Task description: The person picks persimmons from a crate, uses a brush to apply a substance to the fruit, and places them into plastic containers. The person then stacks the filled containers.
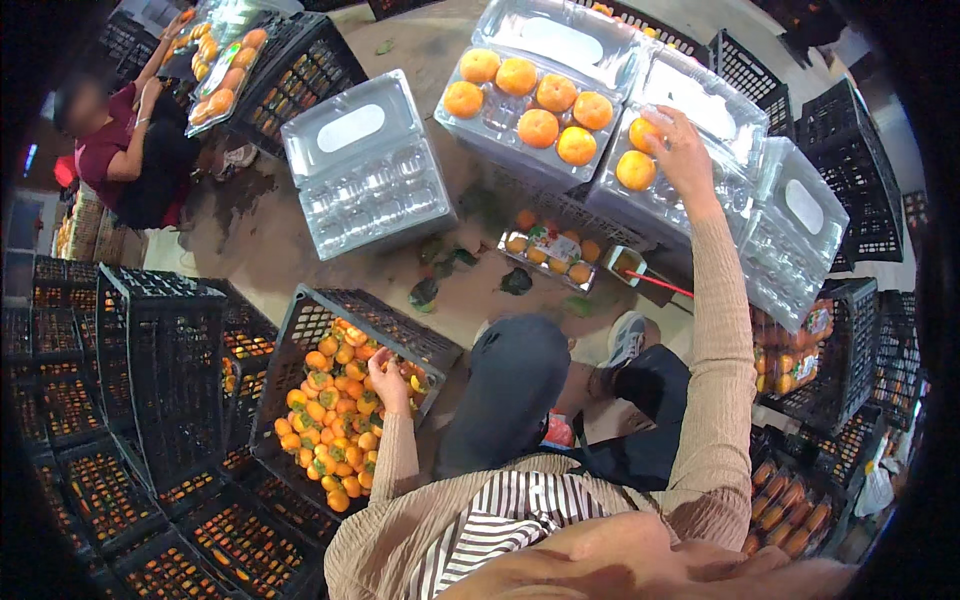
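Observation:
My left hand [388, 381] reaches into a black plastic crate [442, 341] of loose orange persimmons [330, 420]; its fingers are curled at the fruit, and whether they grip one is hard to tell. My right hand [681, 154] is over an open clear plastic clamshell tray [675, 199] at the upper right, fingertips on a persimmon [643, 135] in a cup. One more persimmon [635, 170] lies just below it. To the left, another open clamshell tray [517, 142] holds several persimmons. Further left stands a stack of open clamshells [375, 180] with unfilled cups.
A closed clamshell of fruit [555, 251] lies on the floor beside a small box [625, 264] with a red stick. Stacked black crates [161, 375] stand at left, more crates [855, 172] at right. A co-worker [120, 150] sits at the upper left near packed trays [225, 82].

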`<move>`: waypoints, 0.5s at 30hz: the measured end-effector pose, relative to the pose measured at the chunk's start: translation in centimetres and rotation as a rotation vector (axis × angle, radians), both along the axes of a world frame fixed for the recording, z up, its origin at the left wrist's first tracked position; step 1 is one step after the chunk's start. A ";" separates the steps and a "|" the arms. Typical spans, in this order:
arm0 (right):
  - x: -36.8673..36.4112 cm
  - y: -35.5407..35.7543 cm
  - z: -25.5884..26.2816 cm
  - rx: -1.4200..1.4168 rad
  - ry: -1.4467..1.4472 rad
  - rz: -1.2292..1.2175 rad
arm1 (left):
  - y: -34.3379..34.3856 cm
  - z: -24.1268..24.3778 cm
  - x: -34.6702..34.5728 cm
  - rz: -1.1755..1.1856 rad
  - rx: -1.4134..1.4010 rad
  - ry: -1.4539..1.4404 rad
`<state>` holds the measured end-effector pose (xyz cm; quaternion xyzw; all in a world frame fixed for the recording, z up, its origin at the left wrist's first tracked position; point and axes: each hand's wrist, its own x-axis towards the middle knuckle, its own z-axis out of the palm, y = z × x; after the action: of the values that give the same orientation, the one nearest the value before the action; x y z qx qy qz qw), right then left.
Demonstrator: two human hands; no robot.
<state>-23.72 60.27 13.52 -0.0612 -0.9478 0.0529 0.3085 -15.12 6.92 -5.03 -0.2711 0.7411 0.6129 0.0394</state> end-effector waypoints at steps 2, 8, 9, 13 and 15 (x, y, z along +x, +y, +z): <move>-0.3 1.3 -0.7 -0.089 -0.098 0.011 | -0.6 -1.1 0.1 0.027 0.021 -0.025; -0.5 2.3 -1.3 -0.478 -0.103 0.032 | -2.0 -4.0 0.4 0.042 0.056 -0.022; -0.5 1.4 -0.6 -0.492 -0.130 -0.017 | -2.0 -3.9 0.2 0.050 0.084 -0.013; -1.1 1.3 -0.7 -0.147 -0.124 0.030 | -1.9 -3.5 0.1 0.031 0.075 -0.059; -1.6 1.4 0.3 -0.294 -0.233 -0.020 | -2.4 -4.4 0.2 0.051 0.111 -0.030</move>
<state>-25.31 61.69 13.85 -0.1208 -0.9585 0.1803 0.1849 -14.89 4.51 -9.48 -0.2963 0.6982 0.6498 0.0501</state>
